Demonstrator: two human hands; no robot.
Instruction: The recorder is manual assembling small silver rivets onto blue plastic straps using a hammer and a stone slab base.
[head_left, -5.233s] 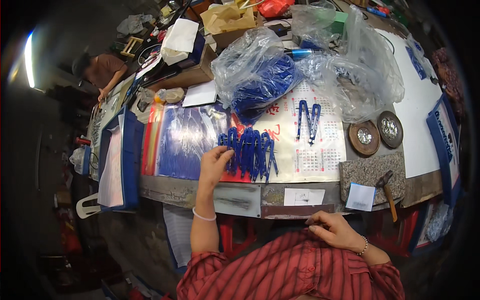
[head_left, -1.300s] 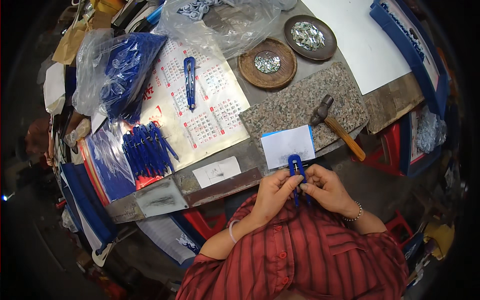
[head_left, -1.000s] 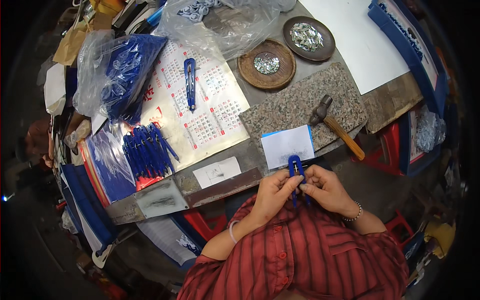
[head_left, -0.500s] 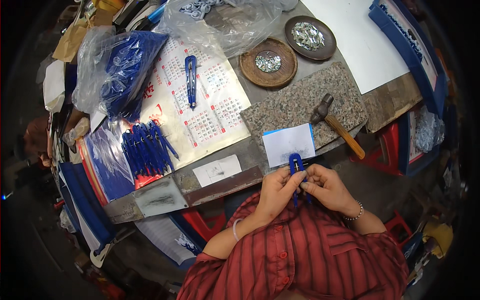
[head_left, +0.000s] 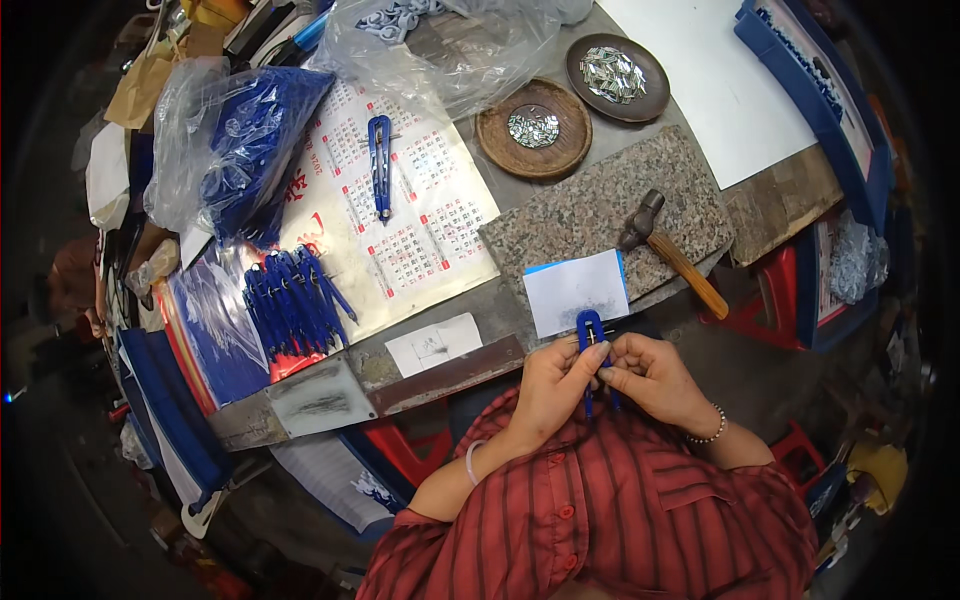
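Close in front of my body, my left hand (head_left: 556, 385) and my right hand (head_left: 655, 378) pinch a blue U-shaped tool (head_left: 588, 326) between thumbs and fingers. Its rounded end points away from me, and two long legs hang toward my shirt. A small metal piece shows between the legs; my fingers cover the middle. Just beyond lies a white paper pad (head_left: 577, 290) with grey smudges, over a blue edge. Another blue U-shaped tool (head_left: 380, 168) rests on a printed calendar sheet (head_left: 440, 220). At left, several similar blue tools (head_left: 297, 300) are lined up in a pile.
A hammer (head_left: 672, 255) lies across a granite slab (head_left: 610, 205). Behind it stand a wooden bowl (head_left: 490, 140) and a dark dish (head_left: 655, 95) holding small metal pins. Plastic bags (head_left: 250, 140) crowd the far left. A blue tray (head_left: 830, 110) sits at far right.
The tool has shifted very slightly toward me, and its legs sit a little closer together. Both hands keep their pinch on it.
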